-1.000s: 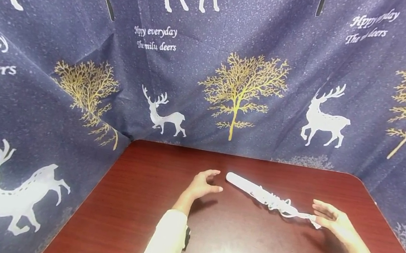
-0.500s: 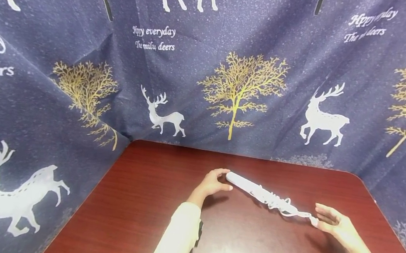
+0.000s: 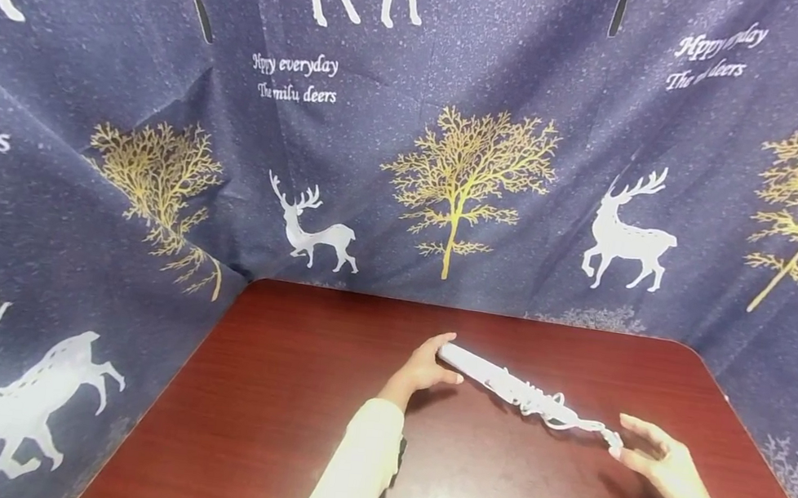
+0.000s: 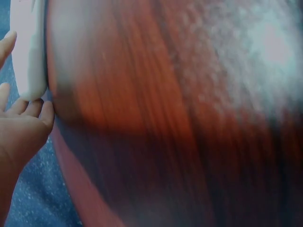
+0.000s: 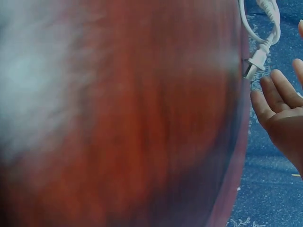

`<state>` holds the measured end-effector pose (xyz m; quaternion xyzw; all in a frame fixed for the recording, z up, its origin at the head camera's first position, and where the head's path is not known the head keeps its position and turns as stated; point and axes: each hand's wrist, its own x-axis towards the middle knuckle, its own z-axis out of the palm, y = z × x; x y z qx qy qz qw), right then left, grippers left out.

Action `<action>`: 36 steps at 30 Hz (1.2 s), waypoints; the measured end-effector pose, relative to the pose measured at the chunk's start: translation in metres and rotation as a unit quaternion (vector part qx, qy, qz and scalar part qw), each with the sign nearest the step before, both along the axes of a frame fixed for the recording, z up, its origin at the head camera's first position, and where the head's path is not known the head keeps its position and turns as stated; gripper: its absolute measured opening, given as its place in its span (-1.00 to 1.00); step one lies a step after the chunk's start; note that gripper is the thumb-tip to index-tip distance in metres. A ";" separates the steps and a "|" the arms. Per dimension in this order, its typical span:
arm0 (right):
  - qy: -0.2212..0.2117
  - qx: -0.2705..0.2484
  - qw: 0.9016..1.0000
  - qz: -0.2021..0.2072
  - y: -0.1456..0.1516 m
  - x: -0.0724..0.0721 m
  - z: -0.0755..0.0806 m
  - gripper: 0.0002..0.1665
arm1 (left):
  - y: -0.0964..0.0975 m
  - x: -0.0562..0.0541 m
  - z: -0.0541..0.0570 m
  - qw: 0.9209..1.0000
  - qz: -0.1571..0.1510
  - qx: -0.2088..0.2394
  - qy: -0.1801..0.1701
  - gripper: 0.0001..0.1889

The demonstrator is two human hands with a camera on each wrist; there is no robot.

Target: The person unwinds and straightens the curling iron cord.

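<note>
A white power strip [image 3: 477, 366] lies slantwise on the table, its white cord [image 3: 537, 401] looped around its right half. At the strip's left end is my left hand [image 3: 424, 368], thumb and fingers spread to either side of it. The left wrist view has the fingertips of the left hand [image 4: 23, 130] at the rounded end of the power strip [image 4: 29, 61], seemingly touching it. Beside the cord's plug [image 3: 612, 439] my right hand [image 3: 665, 468] is held with fingers apart. In the right wrist view a small gap separates the plug [image 5: 255, 65] from the right hand [image 5: 281, 111].
The reddish-brown wooden table [image 3: 309, 387] has rounded far corners and a bright glare patch near its front. Dark blue cloth [image 3: 380, 156] printed with deer and trees hangs right behind the table and along its left side.
My left hand has moved right and reached the power strip's left end. The right hand has shifted slightly down, staying by the plug. The head view has turned a little.
</note>
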<state>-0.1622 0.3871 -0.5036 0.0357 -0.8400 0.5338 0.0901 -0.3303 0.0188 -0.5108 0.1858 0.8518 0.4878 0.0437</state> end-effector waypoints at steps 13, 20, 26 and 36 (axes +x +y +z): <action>-0.004 0.017 1.000 -0.005 0.004 0.006 -0.002 -0.34 | 0.003 -0.004 -0.002 0.998 0.026 -0.048 0.008 -0.22; -0.009 -0.007 1.000 -0.011 0.005 0.006 -0.004 -0.36 | 0.004 -0.003 -0.004 0.993 0.005 -0.109 0.033 -0.34; -0.004 -0.004 1.000 -0.018 0.004 0.005 -0.003 -0.36 | 0.005 -0.005 -0.005 0.985 -0.028 -0.145 0.089 -0.46; 0.006 -0.019 1.000 -0.017 0.005 0.003 -0.006 -0.38 | 0.001 0.000 -0.002 0.995 -0.068 -0.066 0.019 -0.54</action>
